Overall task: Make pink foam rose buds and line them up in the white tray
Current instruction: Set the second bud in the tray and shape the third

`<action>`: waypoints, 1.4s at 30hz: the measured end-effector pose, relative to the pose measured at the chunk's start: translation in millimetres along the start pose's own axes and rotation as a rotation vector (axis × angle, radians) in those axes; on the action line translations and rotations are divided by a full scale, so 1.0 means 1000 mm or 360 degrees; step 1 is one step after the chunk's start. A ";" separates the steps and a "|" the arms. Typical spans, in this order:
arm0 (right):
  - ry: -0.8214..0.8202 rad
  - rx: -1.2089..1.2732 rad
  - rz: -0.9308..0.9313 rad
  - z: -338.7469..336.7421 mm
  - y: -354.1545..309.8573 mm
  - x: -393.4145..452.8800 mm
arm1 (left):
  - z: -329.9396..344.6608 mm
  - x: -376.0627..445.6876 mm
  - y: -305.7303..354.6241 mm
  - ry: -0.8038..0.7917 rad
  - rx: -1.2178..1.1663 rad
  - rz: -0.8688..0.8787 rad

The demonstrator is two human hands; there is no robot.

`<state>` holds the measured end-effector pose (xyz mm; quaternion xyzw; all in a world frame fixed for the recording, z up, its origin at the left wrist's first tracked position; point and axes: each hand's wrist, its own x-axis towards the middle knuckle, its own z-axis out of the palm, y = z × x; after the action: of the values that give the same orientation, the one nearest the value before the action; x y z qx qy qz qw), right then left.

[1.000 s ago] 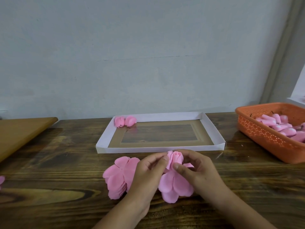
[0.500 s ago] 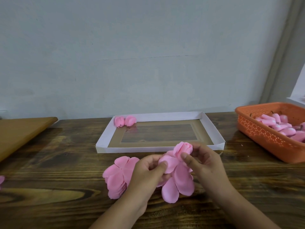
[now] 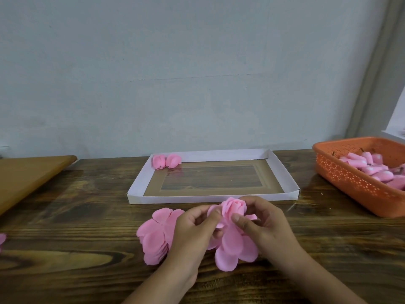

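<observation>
A half-made pink foam rose bud [image 3: 233,208] with loose petals hanging below it is held just in front of the white tray [image 3: 137,189]. My right hand [image 3: 265,224] pinches the bud between thumb and fingers. My left hand [image 3: 195,227] pinches one petal against the bud's left side. A stack of flat pink petal sheets [image 3: 155,235] lies on the table left of my left hand. Two finished pink buds [image 3: 167,161] sit side by side in the tray's far left corner.
An orange perforated basket [image 3: 346,176] holding several pink foam pieces stands at the right. A wooden board [image 3: 28,174] lies at the far left. A pink scrap [image 3: 2,239] shows at the left edge. A grey wall rises behind the dark wooden table [image 3: 76,216].
Both hands have lifted the bud slightly up and toward the tray. The left fingers have shifted onto a petal and fold it up against the bud's side.
</observation>
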<state>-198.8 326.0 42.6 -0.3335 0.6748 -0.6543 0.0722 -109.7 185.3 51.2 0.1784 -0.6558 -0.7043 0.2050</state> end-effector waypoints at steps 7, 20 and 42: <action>0.0087 -0.0118 0.0053 0.000 0.003 0.002 | 0.003 0.000 -0.001 -0.0112 -0.0002 0.0009; -0.0009 0.0070 0.0034 -0.002 0.001 0.002 | -0.001 0.000 -0.003 -0.0178 0.0148 0.0252; -0.0267 0.0271 -0.0032 0.000 -0.006 0.001 | -0.007 0.004 -0.007 -0.0088 0.0380 0.0576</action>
<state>-197.7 326.3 48.4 -0.3865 0.6051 -0.6796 0.1501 -110.5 177.7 44.1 0.0613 -0.7614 -0.5779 0.2873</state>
